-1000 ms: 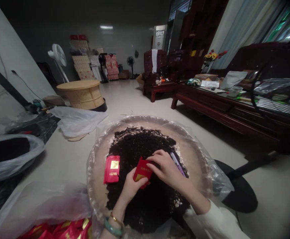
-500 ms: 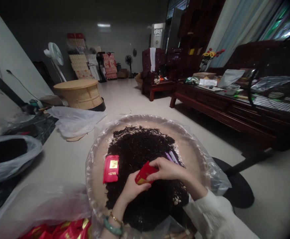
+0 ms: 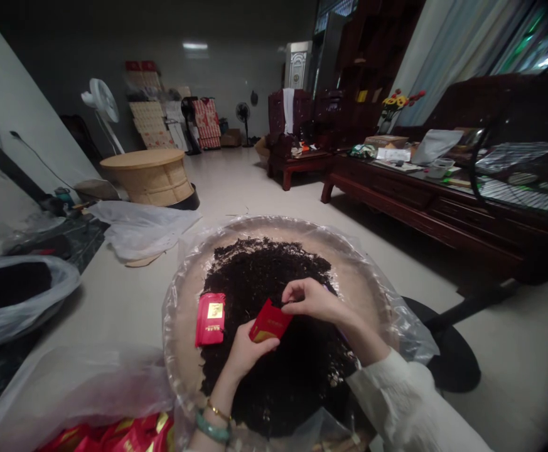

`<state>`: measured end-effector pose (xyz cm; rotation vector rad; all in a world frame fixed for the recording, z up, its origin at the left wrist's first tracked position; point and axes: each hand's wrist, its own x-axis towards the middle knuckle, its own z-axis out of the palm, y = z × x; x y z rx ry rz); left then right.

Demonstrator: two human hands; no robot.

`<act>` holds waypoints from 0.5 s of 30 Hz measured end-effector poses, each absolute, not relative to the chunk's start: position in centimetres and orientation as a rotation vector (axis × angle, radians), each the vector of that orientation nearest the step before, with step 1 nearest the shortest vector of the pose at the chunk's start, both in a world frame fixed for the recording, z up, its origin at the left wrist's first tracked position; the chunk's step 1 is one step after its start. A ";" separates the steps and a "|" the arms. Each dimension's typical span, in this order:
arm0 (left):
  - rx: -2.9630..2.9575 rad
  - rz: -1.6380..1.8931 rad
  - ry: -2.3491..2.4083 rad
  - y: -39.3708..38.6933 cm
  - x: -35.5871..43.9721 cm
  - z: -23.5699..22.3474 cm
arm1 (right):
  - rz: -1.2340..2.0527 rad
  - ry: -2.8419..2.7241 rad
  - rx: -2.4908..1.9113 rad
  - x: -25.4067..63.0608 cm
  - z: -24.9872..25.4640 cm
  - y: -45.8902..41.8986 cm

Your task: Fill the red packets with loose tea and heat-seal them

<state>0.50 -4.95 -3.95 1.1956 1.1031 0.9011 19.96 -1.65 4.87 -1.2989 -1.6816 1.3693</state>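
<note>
My left hand, wearing a jade bangle and a gold bracelet, grips a small red packet with gold print, tilted over the tray. At the packet's upper right corner, the thumb and fingers of my right hand are pinched together. Dark specks show at its fingertips, but what they hold is too small to make out. Beneath both hands lies a heap of dark, loose, dried tea-like leaves in a round, plastic-lined tray. A stack of flat red packets rests on the leaves' left edge.
At lower left a clear plastic bag holds many red packets. Another lined container with dark contents stands at far left. A black stand base is right of the tray; a wooden table stands beyond.
My right hand has shifted from across the packet's face to its upper corner, uncovering more of its front. The left hand has moved slightly left with the packet.
</note>
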 end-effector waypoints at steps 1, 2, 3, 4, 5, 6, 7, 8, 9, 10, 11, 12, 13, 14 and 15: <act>1.206 0.920 1.101 -4.9 0.4 -4.1 | 1.364 -1.640 -1.298 20.3 5.1 -1.5; 1.217 0.937 1.095 -4.9 0.3 -4.2 | 1.339 -1.602 -1.303 20.6 5.4 -1.3; 1.224 0.953 1.086 -4.9 0.3 -4.3 | 1.290 -1.573 -1.315 21.0 5.7 -1.3; 1.227 0.966 1.073 -4.8 0.2 -4.4 | 1.217 -1.563 -1.332 21.2 5.9 -1.2; 1.227 0.975 1.058 -4.8 0.2 -4.5 | 1.118 -1.575 -1.353 21.4 6.2 -1.3; 1.227 0.978 1.042 -4.8 0.1 -4.6 | 1.002 -1.606 -1.370 21.5 6.4 -1.5; 1.227 0.979 1.030 -4.8 0.1 -4.7 | 0.873 -1.650 -1.377 21.5 6.7 -1.8; 1.227 0.982 1.024 -4.8 0.1 -4.8 | 0.748 -1.702 -1.365 21.4 6.9 -2.2; 1.227 0.988 1.022 -4.8 0.1 -4.9 | 0.644 -1.763 -1.332 21.2 7.2 -2.8; 1.226 0.999 1.023 -4.8 0.1 -4.9 | 0.568 -1.826 -1.276 20.9 7.4 -3.4; 1.226 1.013 1.026 -4.9 0.1 -4.9 | 0.520 -1.895 -1.210 20.5 7.7 -4.0; 1.229 1.028 1.028 -4.9 0.1 -4.9 | 0.490 -1.976 -1.145 20.1 7.9 -4.6; 1.235 1.042 1.028 -4.9 0.1 -4.8 | 0.470 -2.068 -1.095 19.7 8.1 -5.2; 1.241 1.055 1.028 -5.0 0.2 -4.7 | 0.460 -2.164 -1.067 19.2 8.2 -5.6; 1.246 1.065 1.028 -5.0 0.2 -4.7 | 0.457 -2.256 -1.061 18.8 8.3 -5.9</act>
